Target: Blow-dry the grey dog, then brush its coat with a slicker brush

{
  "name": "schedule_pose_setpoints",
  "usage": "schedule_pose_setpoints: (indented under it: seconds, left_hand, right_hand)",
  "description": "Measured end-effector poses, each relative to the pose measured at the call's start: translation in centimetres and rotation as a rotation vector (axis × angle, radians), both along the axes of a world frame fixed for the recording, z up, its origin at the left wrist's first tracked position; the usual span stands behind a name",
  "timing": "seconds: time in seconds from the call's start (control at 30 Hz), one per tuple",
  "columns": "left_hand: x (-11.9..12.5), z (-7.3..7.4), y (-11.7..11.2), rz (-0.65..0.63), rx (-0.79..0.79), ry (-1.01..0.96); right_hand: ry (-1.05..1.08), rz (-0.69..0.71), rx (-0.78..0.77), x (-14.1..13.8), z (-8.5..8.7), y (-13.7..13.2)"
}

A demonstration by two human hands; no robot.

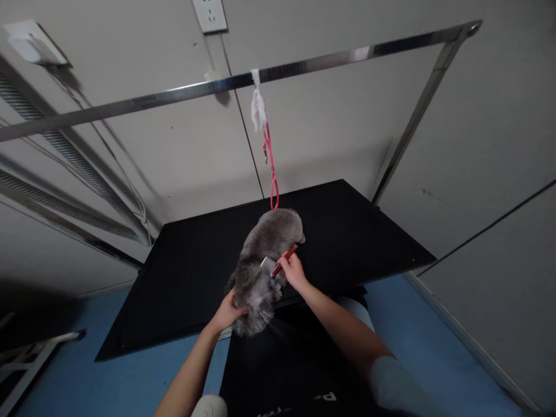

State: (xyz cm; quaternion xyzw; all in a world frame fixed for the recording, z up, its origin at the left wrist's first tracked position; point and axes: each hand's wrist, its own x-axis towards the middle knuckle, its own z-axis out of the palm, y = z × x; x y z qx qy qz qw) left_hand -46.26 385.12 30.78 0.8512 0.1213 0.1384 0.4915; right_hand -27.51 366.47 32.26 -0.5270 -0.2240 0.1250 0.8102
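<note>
A small grey fluffy dog (264,255) stands on a black grooming table (195,272), facing away from me. A red leash (271,168) runs from its neck up to a metal bar (304,63). My right hand (293,272) is closed round a red-handled slicker brush (278,262) whose metal head lies on the dog's back. My left hand (228,313) grips the dog's hindquarters near the tail, fingers wrapped into the fur.
A steel frame arm (417,116) rises at the table's right rear corner. Corrugated hoses (73,156) and a wall socket (209,14) sit on the grey wall behind. The floor (434,347) is blue. A metal stand (26,359) is at lower left.
</note>
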Motion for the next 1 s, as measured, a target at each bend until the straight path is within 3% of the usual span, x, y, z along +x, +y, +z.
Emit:
schedule_pose_setpoints:
  seconds: [0.17, 0.3, 0.43, 0.57, 0.67, 0.73, 0.83, 1.0]
  left_hand:
    - [0.1, -0.1, 0.1, 0.013, -0.059, 0.011]
    - [0.1, -0.2, 0.2, 0.006, -0.071, -0.015]
    - [0.0, -0.6, -0.3, 0.013, -0.093, 0.007]
    - [-0.5, -1.8, -1.2, 0.158, -0.027, -0.028]
    - [-0.8, -2.3, -2.0, 0.263, 0.022, -0.037]
    - [-0.9, -1.9, -2.6, 0.28, 0.045, -0.043]
    - [-1.0, -0.8, -3.5, 0.207, 0.077, -0.082]
    - [-1.0, -0.4, -4.6, 0.201, 0.117, -0.143]
  right_hand:
    - [0.0, 0.031, -0.002, -0.2, -0.1, 0.5]
    - [0.021, -0.048, 0.024, -0.3, 0.3, 0.7]
    - [0.013, 0.067, 0.025, -0.2, 1.0, 0.6]
    - [0.062, -0.008, 0.051, -0.2, 1.4, 0.5]
    - [0.096, 0.099, 0.007, -0.9, 1.0, 0.3]
    - [0.148, 0.105, -0.019, -1.3, 0.7, 0.1]
    - [0.191, -0.011, -0.013, -1.9, 0.2, -0.4]
    - [0.243, 0.035, -0.052, -2.5, -0.5, -2.1]
